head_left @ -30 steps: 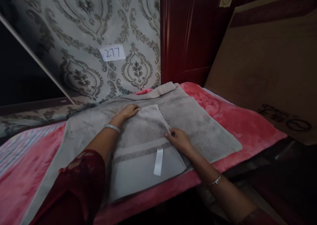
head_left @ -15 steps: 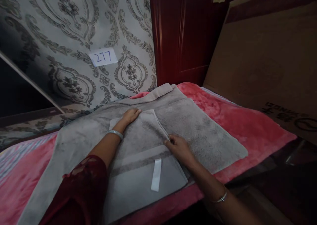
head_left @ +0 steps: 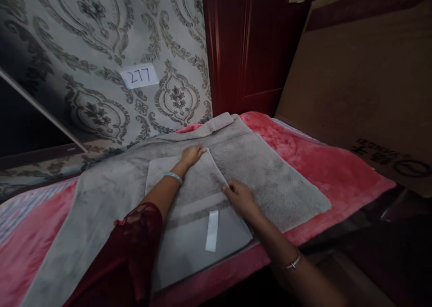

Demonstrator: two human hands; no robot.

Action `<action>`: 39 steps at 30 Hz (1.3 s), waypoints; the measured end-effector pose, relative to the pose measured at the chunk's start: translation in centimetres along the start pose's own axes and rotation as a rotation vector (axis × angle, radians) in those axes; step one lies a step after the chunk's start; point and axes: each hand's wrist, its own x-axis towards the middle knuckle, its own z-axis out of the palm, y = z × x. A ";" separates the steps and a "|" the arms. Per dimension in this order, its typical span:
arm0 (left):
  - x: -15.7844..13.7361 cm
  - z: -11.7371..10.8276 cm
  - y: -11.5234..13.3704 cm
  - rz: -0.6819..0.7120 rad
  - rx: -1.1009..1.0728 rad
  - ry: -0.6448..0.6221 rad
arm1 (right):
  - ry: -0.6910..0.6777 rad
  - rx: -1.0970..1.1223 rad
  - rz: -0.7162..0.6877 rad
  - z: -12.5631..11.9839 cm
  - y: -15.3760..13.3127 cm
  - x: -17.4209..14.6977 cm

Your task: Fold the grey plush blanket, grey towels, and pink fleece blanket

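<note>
A folded grey towel (head_left: 189,208) lies over a larger spread of grey plush cloth (head_left: 276,176). Its lower part shows a lighter stripe and a white label (head_left: 212,231). At the towel's far right corner is my left hand (head_left: 193,155), with its fingers closed on the edge there. My right hand (head_left: 240,200) pinches the same long right edge closer to me, thumb and index finger together. Between the two hands the edge runs nearly straight. The underside of the fold is hidden.
A pink-red blanket (head_left: 303,163) lies beneath the grey cloth. Behind stands a patterned wall with a paper (head_left: 140,75) marked 277, beside a dark red door (head_left: 243,50). A large cardboard box (head_left: 364,73) leans at the right. Striped fabric (head_left: 30,208) shows at left.
My left hand has moved right along the towel's far edge to its corner. The right edge, rumpled before, now lies straighter. My right hand keeps its pinch.
</note>
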 end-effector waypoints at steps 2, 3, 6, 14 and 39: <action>-0.1 -0.2 0.3 -0.007 0.015 -0.013 | 0.021 -0.024 0.011 0.0 -0.2 -0.1; -0.1 -0.3 0.4 -0.009 0.021 -0.018 | 0.029 -0.034 0.017 -0.1 -0.3 -0.2; 0.0 -0.6 1.0 -0.019 0.027 -0.031 | 0.034 -0.065 0.047 -0.3 -0.6 -0.4; -1.3 -2.3 1.0 0.004 -0.043 -0.026 | -0.082 -0.203 -0.029 -2.6 -1.0 -1.4; -10.4 -1.1 -0.6 0.068 -0.028 -0.136 | -0.087 -0.432 -0.082 -1.9 -0.1 -4.5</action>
